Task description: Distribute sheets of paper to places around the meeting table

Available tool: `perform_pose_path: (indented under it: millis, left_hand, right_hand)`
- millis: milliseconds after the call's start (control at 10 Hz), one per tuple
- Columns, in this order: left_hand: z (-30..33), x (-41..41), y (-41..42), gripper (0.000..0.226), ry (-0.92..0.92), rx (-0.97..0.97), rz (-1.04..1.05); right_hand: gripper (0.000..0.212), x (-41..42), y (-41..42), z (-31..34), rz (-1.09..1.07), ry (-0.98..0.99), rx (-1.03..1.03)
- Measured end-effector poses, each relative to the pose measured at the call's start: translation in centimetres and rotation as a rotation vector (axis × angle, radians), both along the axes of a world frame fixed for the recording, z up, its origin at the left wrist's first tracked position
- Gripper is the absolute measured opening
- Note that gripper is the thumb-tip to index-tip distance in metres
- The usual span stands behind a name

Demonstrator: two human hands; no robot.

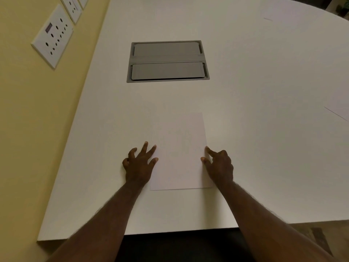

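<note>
Surface: your white meeting surface [245, 82] fills most of the view, its near edge straight and its far right edge curving away.
Wall: yellow, running along the surface's left edge, with white socket plates [52, 35] mounted on it.
Hatch: a grey cable hatch [167, 61] with two closed flaps is set into the surface, toward the left edge and beyond the sheet.
Sheet: a white sheet of paper [179, 154] lies flat near the surface's near edge, squarely in front of you, between your two hands.
Left hand: your left hand [138, 164] rests at the sheet's left edge, fingers [151, 150] spread and loosely bent, tips touching the paper's border.
Right hand: your right hand [220, 166] sits at the sheet's right edge; forefinger and thumb reach onto the border, the other fingers curled under. You cannot tell whether they pinch the edge or only press it.
Other sheets: a second sheet [340, 108] lies at the surface's right edge, and a third sheet [272, 12] near the far right curve, both faint.
</note>
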State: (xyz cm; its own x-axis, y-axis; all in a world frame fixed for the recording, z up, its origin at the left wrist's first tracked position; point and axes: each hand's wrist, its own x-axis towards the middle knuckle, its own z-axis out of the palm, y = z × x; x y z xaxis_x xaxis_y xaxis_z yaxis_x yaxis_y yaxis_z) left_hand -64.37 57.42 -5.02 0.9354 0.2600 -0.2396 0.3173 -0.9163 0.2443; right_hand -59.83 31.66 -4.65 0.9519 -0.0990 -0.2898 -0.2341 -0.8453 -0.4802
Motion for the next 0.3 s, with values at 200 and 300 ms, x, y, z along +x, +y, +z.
perform_pose_path:
  millis: [200, 300]
  left_hand:
    - [0.11, -0.05, -0.05, 0.051, -0.007, -0.006, -0.01]
    - [0.05, 0.09, 0.08, 0.055, -0.043, -0.06, 0.001]
  right_hand:
    - [0.053, -0.03, -0.16, 0.19, -0.021, -0.012, 0.06]
    - [0.055, -0.01, -0.3, 0.15, -0.114, -0.072, 0.183]
